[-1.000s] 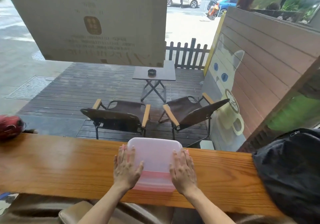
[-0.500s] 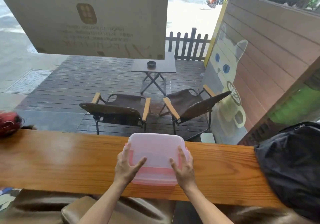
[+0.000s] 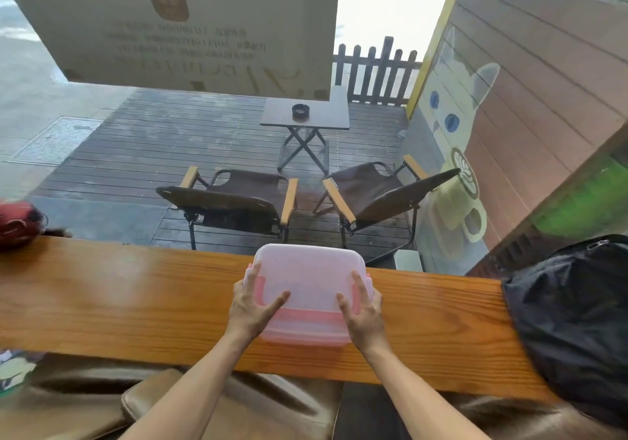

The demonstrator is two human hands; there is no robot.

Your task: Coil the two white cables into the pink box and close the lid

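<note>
— Where is the pink box (image 3: 307,303) placed?
— It is set on the wooden tabletop (image 3: 136,303), lid (image 3: 309,273) on; the cables cannot be seen.
— How are the hands held?
— The box is gripped at its sides: left hand (image 3: 251,307) and right hand (image 3: 362,310), thumbs laid on the lid. A black bag (image 3: 571,320) lies at right.

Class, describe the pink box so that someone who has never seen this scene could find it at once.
Start at the long wooden counter that runs along the window. Near its middle sits the pink box, with the left hand and right hand gripping its sides. Unlike the red item at the counter's left end and the black bag at its right end, it is pale, translucent plastic with a frosted lid on top.
</note>
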